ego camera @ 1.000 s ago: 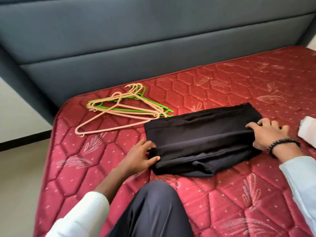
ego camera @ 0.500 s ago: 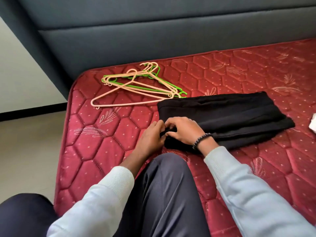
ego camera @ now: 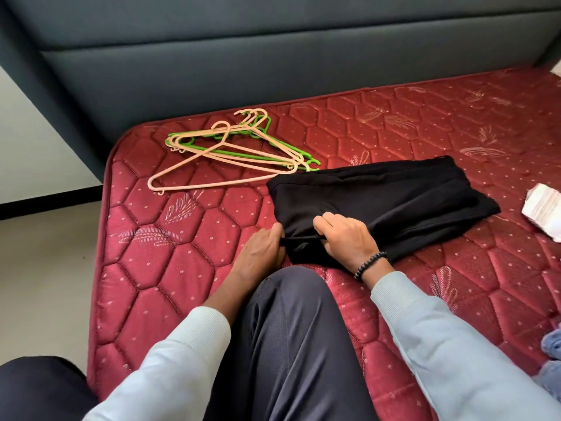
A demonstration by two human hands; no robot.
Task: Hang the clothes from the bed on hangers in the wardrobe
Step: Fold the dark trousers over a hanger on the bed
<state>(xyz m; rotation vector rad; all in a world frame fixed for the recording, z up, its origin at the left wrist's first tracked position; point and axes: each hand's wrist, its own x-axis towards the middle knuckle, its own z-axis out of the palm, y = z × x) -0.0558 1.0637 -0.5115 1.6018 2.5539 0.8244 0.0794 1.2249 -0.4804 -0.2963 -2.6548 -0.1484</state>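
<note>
Up top, at twelve o'clock, a big grey padded headboard [ego camera: 273, 56] stands behind the red mattress [ego camera: 197, 253], which fills most of the view. The person's knee [ego camera: 291, 329] in dark trousers pokes up from six o'clock and rests on the mattress, just under both hands.

At about two o'clock from the middle lies the folded black garment [ego camera: 394, 192], flat on the mattress. The right hand [ego camera: 346, 238], with a black bead bracelet [ego camera: 370, 264] on its wrist, curls its fingers over the near corner of the garment and grips it. The left hand [ego camera: 261, 253] touches the same corner at its edge; its fingertips are hidden, so I cannot tell if it holds the cloth.

At eleven o'clock sits a pile of cream and green hangers [ego camera: 236, 153], just touching the garment's far corner. At three o'clock, by the edge, lies a folded white cloth [ego camera: 543, 211]. At four o'clock a bit of blue cloth [ego camera: 552, 344] peeks in.
</note>
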